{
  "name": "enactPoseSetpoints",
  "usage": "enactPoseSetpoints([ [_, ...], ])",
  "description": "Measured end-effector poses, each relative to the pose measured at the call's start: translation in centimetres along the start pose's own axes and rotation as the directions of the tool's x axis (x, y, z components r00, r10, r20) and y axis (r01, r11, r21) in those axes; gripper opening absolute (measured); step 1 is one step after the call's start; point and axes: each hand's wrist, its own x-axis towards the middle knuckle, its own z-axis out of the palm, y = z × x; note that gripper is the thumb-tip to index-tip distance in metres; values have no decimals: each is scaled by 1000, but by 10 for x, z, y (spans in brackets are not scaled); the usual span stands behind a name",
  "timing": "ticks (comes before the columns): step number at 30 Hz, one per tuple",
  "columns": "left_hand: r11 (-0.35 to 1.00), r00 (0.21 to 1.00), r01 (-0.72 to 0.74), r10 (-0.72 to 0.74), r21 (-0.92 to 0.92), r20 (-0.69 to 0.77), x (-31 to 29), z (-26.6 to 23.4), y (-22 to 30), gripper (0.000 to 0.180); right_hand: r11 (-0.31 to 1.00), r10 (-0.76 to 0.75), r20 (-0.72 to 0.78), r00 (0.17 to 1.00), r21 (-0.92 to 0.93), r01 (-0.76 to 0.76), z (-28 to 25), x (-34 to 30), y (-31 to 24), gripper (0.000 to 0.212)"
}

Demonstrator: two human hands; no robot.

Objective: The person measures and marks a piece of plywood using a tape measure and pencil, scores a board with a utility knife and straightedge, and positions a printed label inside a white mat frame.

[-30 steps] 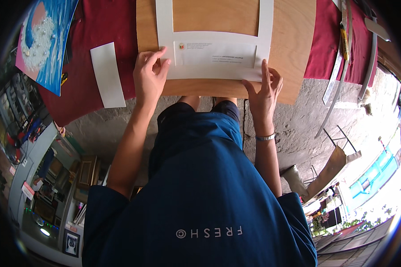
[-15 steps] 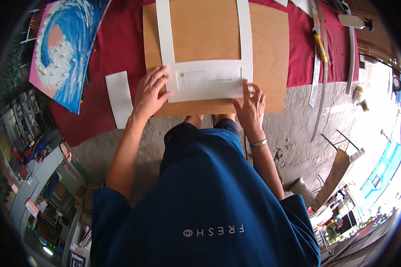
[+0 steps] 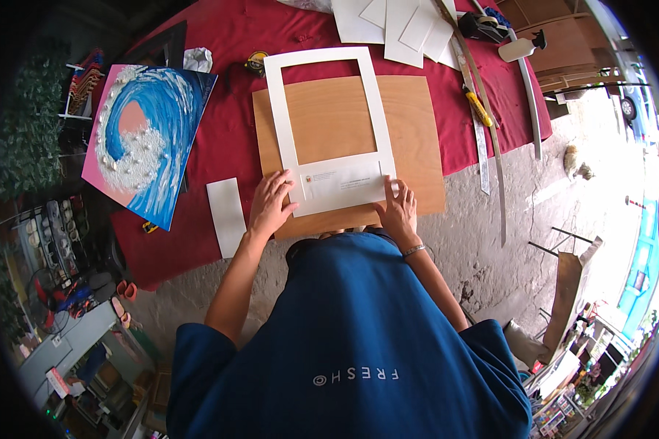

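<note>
A white mat frame [image 3: 283, 117] is laid on a brown wooden board [image 3: 414, 139] on the red-covered table [image 3: 223, 139], its top end reaching past the board's far edge. A printed white slip [image 3: 344, 185] is seen in its lower panel. The left hand [image 3: 271, 203] is rested at its lower left edge, the right hand [image 3: 399, 212] at its lower right, the fingers of both spread and unclenched. A white strip [image 3: 227, 218] is placed to the left
</note>
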Motion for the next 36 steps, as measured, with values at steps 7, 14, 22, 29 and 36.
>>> enactPoseSetpoints([
  [7, 1000, 1000, 21, -21, 22, -22, -1, -6, 1, 56, 990, 46, -101, 994, 141, -32, -7, -15, 8, 76],
  [14, 961, 910, 196, -252, -195, -328, -19, -27, 7, 40, 916, 340, -116, 933, 265, -301, -3, -122, 56, 36],
  [22, 912, 825, 265, -382, -312, -417, -26, -38, 3, 19, 772, 401, 564, 722, 216, -598, 82, -232, 117, 24],
  [29, 781, 803, 149, -453, -606, -387, 13, -79, 67, 9, 814, 323, 601, 731, 218, -539, 90, -217, 126, 23],
  [36, 44, 778, -595, 280, -802, -562, 54, -194, 250, 16, 858, 240, 619, 748, 226, -462, 87, -193, 141, 23],
])
